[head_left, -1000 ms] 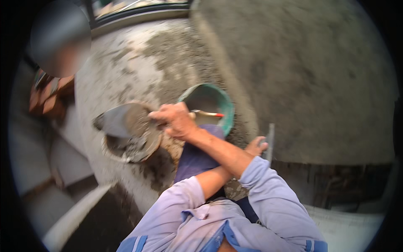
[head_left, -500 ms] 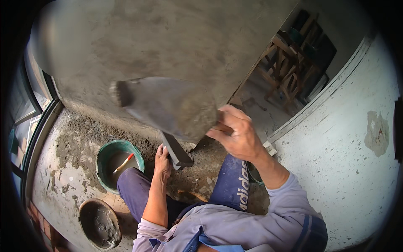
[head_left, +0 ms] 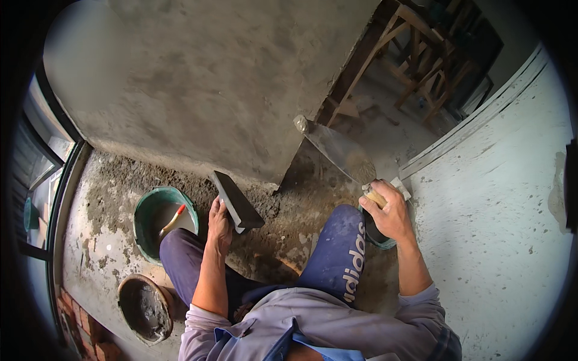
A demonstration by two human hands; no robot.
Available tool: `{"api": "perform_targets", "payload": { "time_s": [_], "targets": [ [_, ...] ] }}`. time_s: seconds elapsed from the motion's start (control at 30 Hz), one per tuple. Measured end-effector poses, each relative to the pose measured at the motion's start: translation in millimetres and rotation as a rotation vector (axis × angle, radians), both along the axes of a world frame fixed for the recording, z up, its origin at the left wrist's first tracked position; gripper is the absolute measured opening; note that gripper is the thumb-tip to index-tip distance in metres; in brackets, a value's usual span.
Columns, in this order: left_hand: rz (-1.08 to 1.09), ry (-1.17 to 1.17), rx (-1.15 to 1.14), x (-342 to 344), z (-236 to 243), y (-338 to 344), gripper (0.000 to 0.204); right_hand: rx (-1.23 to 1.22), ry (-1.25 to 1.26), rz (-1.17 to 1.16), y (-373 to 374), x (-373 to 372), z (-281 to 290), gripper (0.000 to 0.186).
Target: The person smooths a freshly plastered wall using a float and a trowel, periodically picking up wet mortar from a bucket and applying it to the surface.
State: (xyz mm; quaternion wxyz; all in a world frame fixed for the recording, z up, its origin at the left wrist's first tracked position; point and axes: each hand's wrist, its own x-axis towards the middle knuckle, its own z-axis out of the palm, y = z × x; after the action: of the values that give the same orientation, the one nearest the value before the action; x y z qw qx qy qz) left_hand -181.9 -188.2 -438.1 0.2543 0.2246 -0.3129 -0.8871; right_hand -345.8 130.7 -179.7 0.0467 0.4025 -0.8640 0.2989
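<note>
My right hand (head_left: pixel 392 215) is closed round the wooden handle of a trowel (head_left: pixel 338 151), held above my right knee. The blade slants up to the left. A lump of wet mortar sits on its far tip, and more is smeared near the handle. Lower left of the trowel, my left hand (head_left: pixel 220 225) grips a dark grey plastering float (head_left: pixel 236 201), a long flat board tilted on its edge. How the fingers wrap the float is partly hidden. Ahead stands a wall (head_left: pixel 205 84) of damp grey plaster, apart from both tools.
By my left knee stands a green basin (head_left: pixel 139 219) of cloudy water with a red-tipped brush (head_left: pixel 173 220). A mortar-smeared bucket (head_left: pixel 127 301) sits nearer. Another container (head_left: pixel 378 233) is partly hidden under my right hand. Wooden trestles (head_left: pixel 421 66) stand beyond the wall's edge; a white wall (head_left: pixel 481 240) rises right.
The trowel has swung down and right, away from in front of the plastered wall, with my right hand. My left hand and the float have shifted slightly left and up.
</note>
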Motion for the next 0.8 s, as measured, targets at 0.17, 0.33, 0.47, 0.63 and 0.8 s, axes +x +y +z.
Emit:
{"api": "perform_targets", "payload": {
  "time_s": [0.17,0.33,0.47,0.63,0.8],
  "targets": [
    [-0.008,-0.010,-0.015,-0.5,-2.4,1.2,0.036,0.003,-0.208,0.066,-7.8,-16.9,15.0,0.044],
    [-0.009,-0.019,-0.002,-6.3,1.2,5.8,0.037,0.039,-0.359,0.086,-5.9,-43.3,25.6,0.043],
    [-0.039,-0.040,-0.009,-7.7,13.1,10.0,0.040,-0.018,-0.496,0.113,-10.8,-58.4,40.1,0.041],
    [-0.063,-0.016,-0.019,-10.0,6.5,11.3,0.040,-0.018,-0.512,0.125,-7.4,-71.2,71.3,0.041],
    [-0.077,0.007,0.021,-11.8,6.3,11.1,0.038,-0.071,-0.357,0.128,-2.6,-83.8,104.0,0.040]
  ]
}}
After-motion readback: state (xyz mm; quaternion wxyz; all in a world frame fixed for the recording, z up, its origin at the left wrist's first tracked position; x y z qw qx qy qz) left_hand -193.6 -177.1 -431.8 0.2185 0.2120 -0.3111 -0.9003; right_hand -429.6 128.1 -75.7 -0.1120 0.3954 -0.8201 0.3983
